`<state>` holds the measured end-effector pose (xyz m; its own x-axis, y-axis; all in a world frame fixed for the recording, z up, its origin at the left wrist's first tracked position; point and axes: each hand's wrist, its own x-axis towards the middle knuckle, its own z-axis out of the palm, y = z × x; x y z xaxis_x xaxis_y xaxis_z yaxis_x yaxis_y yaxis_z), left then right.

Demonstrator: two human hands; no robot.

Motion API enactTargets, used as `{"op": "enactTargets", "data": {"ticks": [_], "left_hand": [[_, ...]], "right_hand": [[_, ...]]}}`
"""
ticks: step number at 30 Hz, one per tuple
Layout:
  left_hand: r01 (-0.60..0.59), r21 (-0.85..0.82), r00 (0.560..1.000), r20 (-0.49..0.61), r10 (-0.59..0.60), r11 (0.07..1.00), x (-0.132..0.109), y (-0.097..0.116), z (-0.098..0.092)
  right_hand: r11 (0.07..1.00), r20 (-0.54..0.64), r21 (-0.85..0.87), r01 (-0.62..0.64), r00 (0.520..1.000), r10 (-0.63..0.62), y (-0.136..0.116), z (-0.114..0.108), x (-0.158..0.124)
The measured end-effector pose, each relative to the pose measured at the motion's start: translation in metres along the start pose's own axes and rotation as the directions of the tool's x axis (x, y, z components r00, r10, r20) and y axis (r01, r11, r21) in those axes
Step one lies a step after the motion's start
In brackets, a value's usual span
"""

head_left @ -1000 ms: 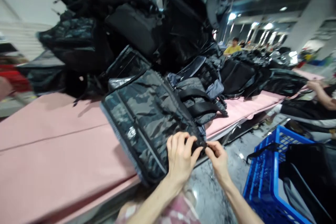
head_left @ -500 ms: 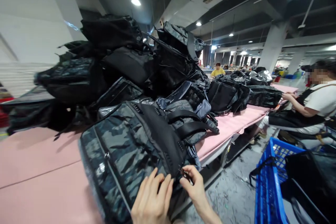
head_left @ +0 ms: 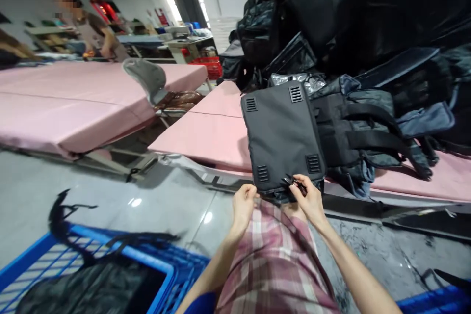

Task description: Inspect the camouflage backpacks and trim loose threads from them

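A black backpack (head_left: 281,132) lies at the edge of the pink-covered table (head_left: 206,135), its flat panel with ribbed corner patches facing up and its straps stretched to the right. My left hand (head_left: 243,210) is closed, fingers pinching the near left corner of the bag. In my right hand (head_left: 311,202) is a small pair of dark thread snips (head_left: 289,180), gripped between thumb and fingers. Their tips point left over the near edge of the panel, close to a ribbed patch.
Black and camouflage bags (head_left: 331,14) are heaped behind the backpack. Blue crates stand on the floor, one (head_left: 165,274) at lower left with a bag inside, another (head_left: 437,301) at lower right. A grey chair (head_left: 145,78) and a second pink table (head_left: 73,103) lie left, with a person (head_left: 99,34) behind.
My view has swung left. The backpack has been turned from its camouflage front to its black panel. My left hand has gone from fingers spread on the fabric to pinching a corner.
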<state>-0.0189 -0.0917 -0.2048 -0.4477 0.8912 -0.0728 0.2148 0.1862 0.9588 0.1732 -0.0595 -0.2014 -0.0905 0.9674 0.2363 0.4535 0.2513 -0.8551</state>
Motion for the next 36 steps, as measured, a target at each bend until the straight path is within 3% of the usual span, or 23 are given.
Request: {"op": "enactTargets", "data": {"ticks": [1, 3, 6, 10, 14, 17, 24, 36], "left_hand": [[0.129, -0.151, 0.991, 0.043, -0.124, 0.98, 0.002, -0.005, -0.003], [0.266, -0.359, 0.963, 0.139, -0.23, 0.895, 0.004, -0.009, -0.006], [0.302, -0.487, 0.941, 0.288, -0.176, 0.82, 0.005, -0.005, -0.011], [0.311, -0.613, 0.917, 0.396, -0.058, 0.727, 0.001, 0.01, -0.012], [0.308, -0.664, 0.924, 0.38, -0.047, 0.681, -0.001, 0.015, -0.008], [0.309, -0.69, 0.929, 0.365, -0.055, 0.654, -0.001, 0.013, -0.006], [0.304, -0.689, 0.931, 0.363, -0.05, 0.658, -0.003, 0.014, -0.006], [0.301, -0.679, 0.934, 0.35, -0.065, 0.669, -0.004, 0.011, -0.004]], "right_hand": [[1.0, 0.018, -0.026, 0.012, 1.0, -0.012, -0.002, 0.003, -0.001], [0.994, 0.042, -0.097, 0.055, 0.998, -0.051, -0.006, 0.008, -0.003], [0.947, 0.045, -0.21, 0.242, 0.97, -0.238, -0.017, 0.011, -0.004], [0.736, 0.082, -0.432, 0.522, 0.835, -0.544, -0.039, 0.015, -0.002], [0.482, 0.16, -0.617, 0.623, 0.698, -0.698, -0.054, 0.017, 0.003], [0.384, 0.198, -0.65, 0.656, 0.634, -0.748, -0.056, 0.017, 0.005], [0.295, 0.262, -0.656, 0.695, 0.576, -0.775, -0.057, 0.015, 0.009], [0.284, 0.303, -0.643, 0.711, 0.577, -0.758, -0.057, 0.014, 0.012]]}}
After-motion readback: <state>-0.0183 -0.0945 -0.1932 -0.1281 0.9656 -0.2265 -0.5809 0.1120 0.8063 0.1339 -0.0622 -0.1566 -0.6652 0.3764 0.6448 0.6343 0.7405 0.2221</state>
